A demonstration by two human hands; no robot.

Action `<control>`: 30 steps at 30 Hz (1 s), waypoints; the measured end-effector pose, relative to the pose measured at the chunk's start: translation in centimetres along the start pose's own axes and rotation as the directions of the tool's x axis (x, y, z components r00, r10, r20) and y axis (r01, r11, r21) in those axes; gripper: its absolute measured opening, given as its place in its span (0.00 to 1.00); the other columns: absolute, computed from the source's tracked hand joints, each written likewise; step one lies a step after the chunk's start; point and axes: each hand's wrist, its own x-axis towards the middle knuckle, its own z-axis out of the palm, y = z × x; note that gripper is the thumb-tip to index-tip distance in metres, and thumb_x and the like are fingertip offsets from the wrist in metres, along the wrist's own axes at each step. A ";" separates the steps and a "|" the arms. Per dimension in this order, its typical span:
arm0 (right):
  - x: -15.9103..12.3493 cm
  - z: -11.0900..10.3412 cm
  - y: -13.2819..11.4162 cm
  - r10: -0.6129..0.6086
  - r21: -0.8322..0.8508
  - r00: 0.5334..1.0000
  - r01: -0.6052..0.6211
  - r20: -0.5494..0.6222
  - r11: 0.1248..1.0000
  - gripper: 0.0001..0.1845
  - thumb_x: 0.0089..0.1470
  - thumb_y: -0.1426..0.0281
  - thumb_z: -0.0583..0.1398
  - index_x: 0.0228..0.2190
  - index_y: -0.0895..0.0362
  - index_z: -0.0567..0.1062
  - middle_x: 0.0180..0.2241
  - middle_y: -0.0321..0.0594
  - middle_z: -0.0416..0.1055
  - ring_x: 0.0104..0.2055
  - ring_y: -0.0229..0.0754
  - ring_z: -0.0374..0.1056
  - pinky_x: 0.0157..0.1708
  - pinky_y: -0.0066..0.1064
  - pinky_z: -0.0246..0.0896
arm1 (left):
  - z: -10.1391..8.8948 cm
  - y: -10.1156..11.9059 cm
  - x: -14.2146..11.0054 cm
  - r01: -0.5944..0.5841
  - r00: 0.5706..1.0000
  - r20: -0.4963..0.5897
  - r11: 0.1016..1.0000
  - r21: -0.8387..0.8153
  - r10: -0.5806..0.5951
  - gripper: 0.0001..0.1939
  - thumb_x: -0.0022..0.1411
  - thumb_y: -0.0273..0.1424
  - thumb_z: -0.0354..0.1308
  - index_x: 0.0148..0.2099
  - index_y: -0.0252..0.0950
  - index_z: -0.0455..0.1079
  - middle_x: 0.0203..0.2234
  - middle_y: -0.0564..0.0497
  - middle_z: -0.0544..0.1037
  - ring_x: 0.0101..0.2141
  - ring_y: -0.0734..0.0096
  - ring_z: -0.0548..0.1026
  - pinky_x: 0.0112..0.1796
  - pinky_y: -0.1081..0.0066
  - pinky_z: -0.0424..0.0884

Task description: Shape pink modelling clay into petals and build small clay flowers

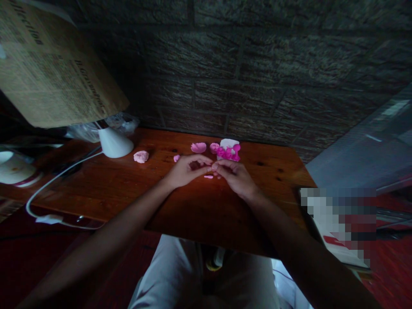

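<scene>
A small, flat, bright pink strip of soft, clay-like material (208, 177) lies on the brown wooden table (193, 210), just on the near side of the fingertips; it is probably kept there to be within easy reach. Above it, the bare left hand (186, 171) and the bare right hand (237, 177) meet, fingers curled and tips together, as if to steady something tiny from both sides. Whether they grasp a bit of the pink stuff or only press on each other, I cannot tell.

Just beyond the hands stand a pink, shallow, cup-like piece (198, 147), a rounded pink piece with a creased top (214, 148) and a cluster of deep magenta lumps (229, 153) in front of a white piece (229, 142), likely set at the back to leave working room. A little pink lump (176, 158) sits by the left hand; a larger pale pink lump (140, 156) lies farther left, near the white conical lamp base (116, 144) under a newsprint-patterned shade (64, 73).
</scene>
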 end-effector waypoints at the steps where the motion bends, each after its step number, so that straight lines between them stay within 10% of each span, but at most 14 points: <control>1: 0.0 0.0 0.0 -0.010 -0.012 1.000 0.010 0.004 1.000 0.16 0.53 0.54 0.67 0.31 0.54 0.81 0.29 0.36 0.78 0.34 0.40 0.73 0.38 0.33 0.68 | 0.1 0.1 0.0 0.005 1.000 0.015 1.000 -0.026 -0.004 0.12 0.61 0.36 0.69 0.44 0.35 0.80 0.39 0.45 0.86 0.37 0.67 0.81 0.40 0.69 0.77; 30: -0.2 0.3 -0.2 0.048 0.017 0.996 -0.047 -0.077 0.999 0.19 0.50 0.51 0.69 0.33 0.54 0.82 0.32 0.38 0.80 0.29 0.37 0.72 0.31 0.31 0.67 | 0.2 0.2 0.3 0.198 0.979 0.001 0.953 -0.231 -0.203 0.12 0.57 0.37 0.71 0.41 0.36 0.83 0.39 0.46 0.87 0.37 0.68 0.82 0.41 0.68 0.77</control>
